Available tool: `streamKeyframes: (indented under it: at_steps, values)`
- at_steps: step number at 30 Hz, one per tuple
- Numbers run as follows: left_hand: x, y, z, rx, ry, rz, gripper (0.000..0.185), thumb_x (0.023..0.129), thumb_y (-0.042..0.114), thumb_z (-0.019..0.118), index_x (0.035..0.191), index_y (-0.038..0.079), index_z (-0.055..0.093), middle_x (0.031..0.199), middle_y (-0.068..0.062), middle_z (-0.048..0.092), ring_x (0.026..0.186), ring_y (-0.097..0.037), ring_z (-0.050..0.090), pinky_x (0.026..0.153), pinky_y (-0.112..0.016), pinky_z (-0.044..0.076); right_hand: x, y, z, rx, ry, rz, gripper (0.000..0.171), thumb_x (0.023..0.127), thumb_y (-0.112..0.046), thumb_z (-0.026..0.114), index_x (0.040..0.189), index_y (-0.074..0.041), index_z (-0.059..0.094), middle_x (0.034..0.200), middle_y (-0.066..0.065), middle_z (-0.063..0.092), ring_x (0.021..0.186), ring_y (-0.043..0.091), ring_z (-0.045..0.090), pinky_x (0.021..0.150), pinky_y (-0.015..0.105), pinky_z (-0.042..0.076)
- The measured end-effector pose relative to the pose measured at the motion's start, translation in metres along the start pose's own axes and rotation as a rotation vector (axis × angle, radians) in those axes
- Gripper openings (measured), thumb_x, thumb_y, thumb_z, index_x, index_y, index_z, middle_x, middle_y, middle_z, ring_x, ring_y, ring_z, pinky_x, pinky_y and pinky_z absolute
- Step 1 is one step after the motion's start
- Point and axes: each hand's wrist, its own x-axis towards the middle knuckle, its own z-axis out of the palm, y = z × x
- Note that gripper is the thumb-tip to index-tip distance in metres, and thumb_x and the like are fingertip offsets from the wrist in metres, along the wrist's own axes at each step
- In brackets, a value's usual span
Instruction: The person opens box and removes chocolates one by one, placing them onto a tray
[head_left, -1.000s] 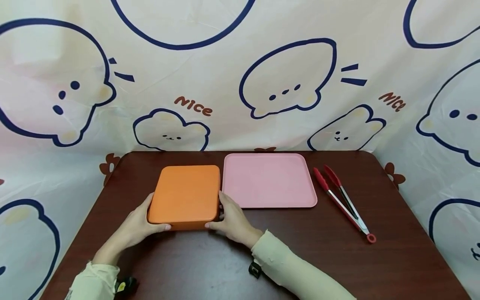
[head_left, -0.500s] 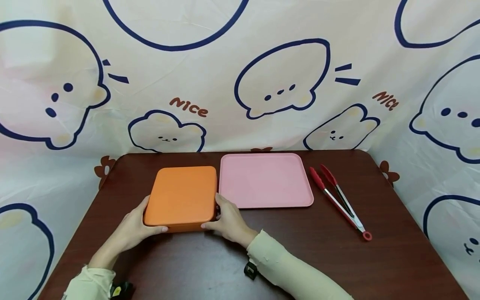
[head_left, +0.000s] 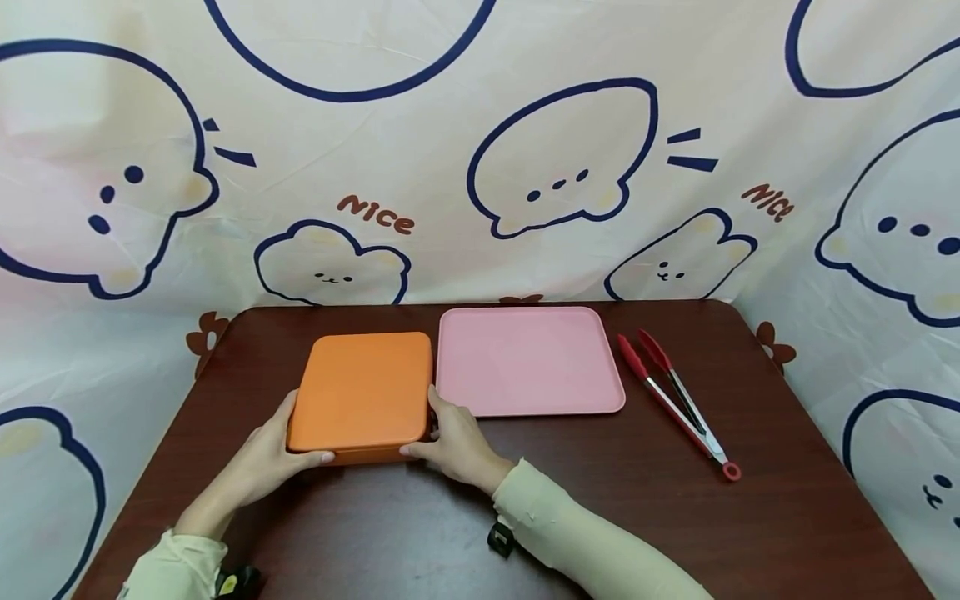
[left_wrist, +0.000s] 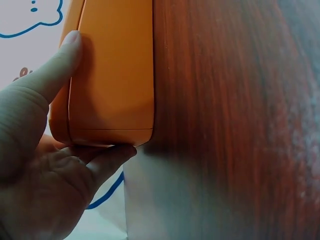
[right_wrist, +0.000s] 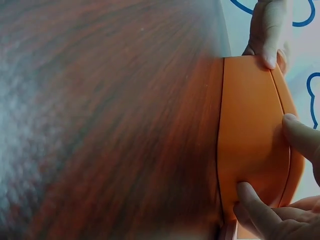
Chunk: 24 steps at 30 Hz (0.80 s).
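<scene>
orange box (head_left: 362, 389): flat, lid on, resting on brown table (head_left: 787, 517), left of centre; right edge just beside pink tray (head_left: 528, 360), seam between lid and base visible in wrist views (right_wrist: 250, 145).
left hand (head_left: 264, 454): at box's 7 o'clock corner, gripping; thumb lying along near front wall, fingers wrapped round left side. Left wrist view (left_wrist: 45, 165): thumb tip on lid edge, other fingers curled under the corner, clamped on box.
right hand (head_left: 453, 442): at box's 5 o'clock corner, gripping; thumb on near front wall, fingers up along right side, tucked in gap by tray. Right wrist view (right_wrist: 280, 205): fingertips pressed on box's side wall, slightly apart, clamped on box.
pink tray: at table's 12 o'clock, flat, nothing on it, touching or nearly touching box – cannot tell which.
red tongs (head_left: 678, 402): at tray's 3 o'clock, near but apart, lying flat, red tips toward 11 o'clock, ring end toward 5 o'clock, arms slightly apart.
sleeves (head_left: 577, 542): cream, on both forearms; dark strap at each wrist.
backdrop (head_left: 480, 150): cream cloth, blue cartoon outlines, "Nice" lettering, round three sides of table.
</scene>
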Motion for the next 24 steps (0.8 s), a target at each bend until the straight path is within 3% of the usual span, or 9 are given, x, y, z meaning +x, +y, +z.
streamKeyframes:
  at_steps: [8,18,19,21,24]
  values:
    - [-0.003,-0.0019,0.0011,-0.006,0.011,0.055,0.108,0.088,0.043,0.078,0.161,0.005,0.008,0.153,-0.031,0.04,0.132,-0.046,0.051,0.103,-0.063,0.043,-0.0033,0.0018,0.003,-0.02,0.008,-0.01,0.098,0.086,-0.033,0.082,0.158,0.004,0.026,0.152,0.02,0.05,0.1,0.017,0.073,0.086,0.02,0.056]
    - [-0.004,-0.0026,0.0018,0.034,0.011,0.06,0.104,0.09,0.045,0.074,0.16,0.006,0.007,0.153,-0.027,0.041,0.131,-0.039,0.052,0.1,-0.054,0.044,-0.0072,0.0025,0.0062,-0.01,0.033,-0.045,0.098,0.09,-0.036,0.078,0.161,-0.001,0.02,0.153,0.018,0.049,0.099,0.015,0.073,0.089,0.023,0.056]
    - [-0.004,-0.0028,0.0017,0.035,0.012,0.062,0.104,0.091,0.045,0.074,0.16,0.006,0.008,0.153,-0.027,0.041,0.132,-0.039,0.051,0.1,-0.05,0.045,-0.0069,0.0023,0.006,-0.008,0.032,-0.047,0.097,0.091,-0.037,0.076,0.162,-0.003,0.018,0.145,0.017,0.058,0.09,0.011,0.072,0.086,0.021,0.055]
    - [-0.0036,-0.0031,0.002,0.034,0.012,0.065,0.102,0.092,0.044,0.073,0.16,0.006,0.008,0.152,-0.027,0.041,0.132,-0.039,0.051,0.1,-0.05,0.045,-0.0062,0.0017,0.0051,-0.021,0.033,-0.055,0.096,0.093,-0.04,0.073,0.162,-0.005,0.016,0.111,0.01,0.075,0.066,0.004,0.063,0.085,0.021,0.053]
    - [-0.0032,-0.0027,0.0029,0.034,0.016,0.067,0.1,0.093,0.044,0.072,0.159,0.004,0.008,0.152,-0.028,0.041,0.132,-0.039,0.051,0.1,-0.051,0.045,-0.0049,0.0012,0.0028,-0.033,0.022,-0.056,0.095,0.095,-0.042,0.07,0.163,-0.006,0.015,0.07,-0.001,0.062,0.047,0.002,0.037,0.079,0.02,0.047]
